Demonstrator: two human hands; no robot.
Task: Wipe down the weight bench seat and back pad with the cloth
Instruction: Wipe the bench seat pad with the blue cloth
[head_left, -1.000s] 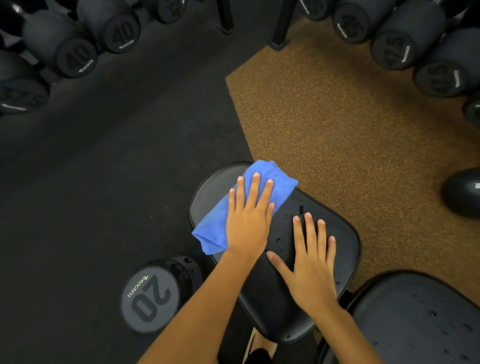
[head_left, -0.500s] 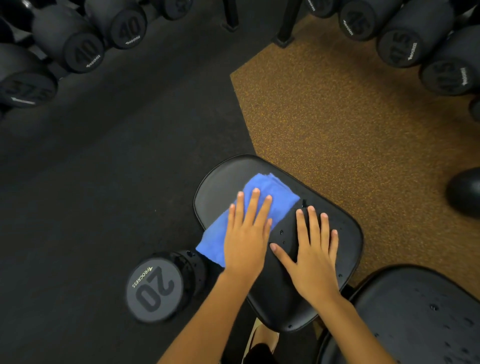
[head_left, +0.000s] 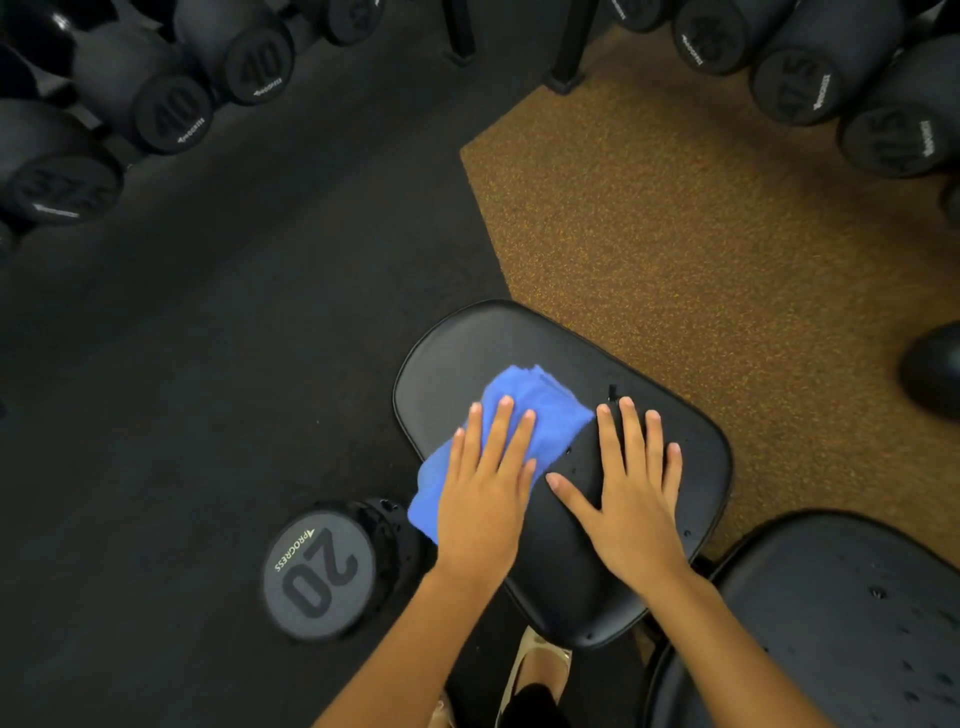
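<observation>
- The blue cloth (head_left: 540, 410) lies folded on the left half of the seat (head_left: 467, 348), with its near corner hanging over the seat's left edge. 1 second ago it sat at the seat's far rim, so it has been dragged back toward the seat's near end.
- That pull leaves the far end of the seat bare, which I judge to be 1 stroke finished along the left strip.
- The left hand (head_left: 485, 499) lies flat on the cloth with fingers straight and spread, pressing it down. It has come back with the cloth.
- The right hand (head_left: 631, 499) rests flat on the seat's bare right half, fingers straight and holding nothing, and has kept its place there. The 2 hands lie just apart.
- Small droplets show on the seat around the right hand, so that half looks unwiped.
- The back pad (head_left: 841, 623), beyond the seat's near right corner, is speckled with droplets and neither hand touches it.
- A dumbbell marked 20 (head_left: 317, 577) stands on the floor just left of the seat's near end.
</observation>
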